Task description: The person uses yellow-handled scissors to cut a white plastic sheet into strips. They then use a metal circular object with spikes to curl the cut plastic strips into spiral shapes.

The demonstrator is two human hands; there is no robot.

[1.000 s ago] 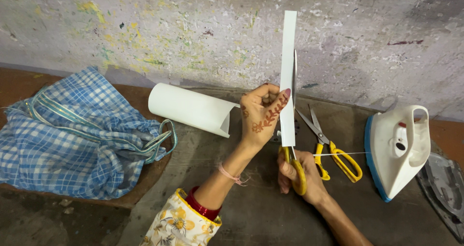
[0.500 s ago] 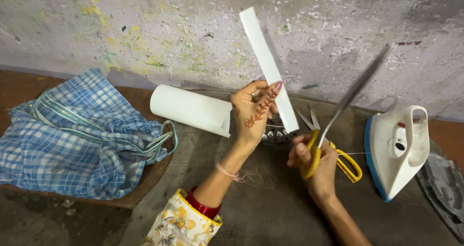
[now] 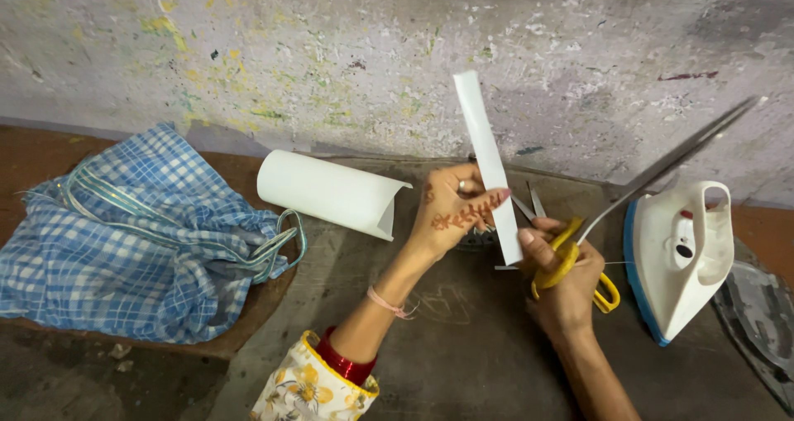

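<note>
**Paper strip in one hand, scissors in the other**

The left hand point(image 3: 453, 210) is closed around a long white paper strip point(image 3: 488, 160). The fingers pinch the strip near its lower end, and the strip sticks up and leans a little away from the hand, in front of the painted wall point(image 3: 347, 49).

The right hand point(image 3: 566, 280) is just beside the left hand, close to the bottom of the strip. It is closed on the yellow handles of a pair of scissors point(image 3: 628, 198). The long blades point up and away from the hand, and they look shut together.

Under that hand, a second pair of scissors point(image 3: 608, 293) with yellow handles lies on the bench point(image 3: 463, 346).

A white iron point(image 3: 682, 255) stands just past the right hand. A roll of white paper point(image 3: 331, 193) lies past the left hand, and a blue checked bag point(image 3: 132, 239) sits farther out that way.
</note>
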